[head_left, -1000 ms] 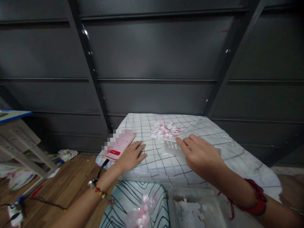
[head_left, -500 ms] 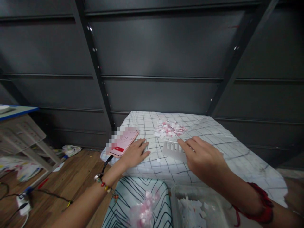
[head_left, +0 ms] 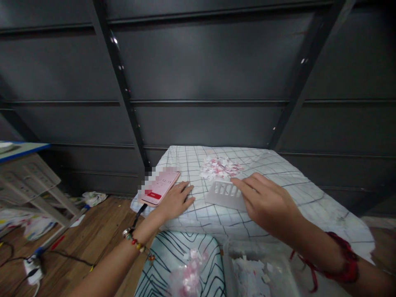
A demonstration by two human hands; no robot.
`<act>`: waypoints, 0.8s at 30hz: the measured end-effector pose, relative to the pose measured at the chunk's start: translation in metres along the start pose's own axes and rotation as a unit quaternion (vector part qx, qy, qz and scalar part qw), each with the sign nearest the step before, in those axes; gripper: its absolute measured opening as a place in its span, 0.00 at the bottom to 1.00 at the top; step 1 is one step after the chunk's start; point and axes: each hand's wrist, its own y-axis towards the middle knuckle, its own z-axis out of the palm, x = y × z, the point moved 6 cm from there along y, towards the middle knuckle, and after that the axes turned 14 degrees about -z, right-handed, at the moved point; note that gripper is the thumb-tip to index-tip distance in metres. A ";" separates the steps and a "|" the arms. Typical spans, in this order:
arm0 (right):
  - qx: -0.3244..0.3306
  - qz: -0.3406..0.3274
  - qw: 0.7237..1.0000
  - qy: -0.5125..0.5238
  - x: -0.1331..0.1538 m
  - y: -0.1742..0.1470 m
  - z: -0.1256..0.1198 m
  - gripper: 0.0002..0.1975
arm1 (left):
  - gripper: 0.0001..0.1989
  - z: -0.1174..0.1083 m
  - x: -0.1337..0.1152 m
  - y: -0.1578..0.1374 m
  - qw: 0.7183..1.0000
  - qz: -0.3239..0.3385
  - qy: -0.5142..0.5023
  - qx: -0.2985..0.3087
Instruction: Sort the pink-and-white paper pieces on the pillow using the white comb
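Fingers of my left hand (head_left: 175, 201) lie flat and slightly spread on the checked sheet (head_left: 278, 173), just right of the pink phone (head_left: 159, 187). Right of that, my right hand (head_left: 269, 204) pinches a white slotted plastic piece (head_left: 225, 194) below the paper-scrap pile (head_left: 219, 168), its long axis running left-right, slots pointing away.

Both arms bare, no sleeves. Left wrist (head_left: 133, 239): beaded bracelet, silver, red and green beads. Right wrist (head_left: 345, 264): red corded band, loose red strands hanging.
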 end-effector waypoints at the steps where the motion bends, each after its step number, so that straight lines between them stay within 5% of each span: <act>1: 0.001 0.007 1.000 -0.006 -0.011 -0.003 0.004 0.14 | 0.22 -0.001 0.000 0.002 1.000 -0.002 0.001 0.008; 6: 0.021 0.039 0.999 -0.004 -0.066 -0.026 0.027 0.15 | 0.17 -0.010 -0.013 0.020 0.997 -0.041 0.008 0.065; 10: 0.029 0.041 0.998 0.028 -0.085 -0.044 0.044 0.15 | 0.19 -0.017 -0.037 0.037 0.998 -0.045 -0.035 0.025; 15: 0.026 0.053 0.997 0.048 -0.084 -0.057 0.055 0.16 | 0.35 0.008 -0.053 0.045 0.996 -0.023 -0.082 0.036; 24: -0.082 -0.006 0.996 0.043 -0.065 -0.055 0.046 0.16 | 0.32 0.012 -0.045 0.029 0.994 0.032 -0.103 0.031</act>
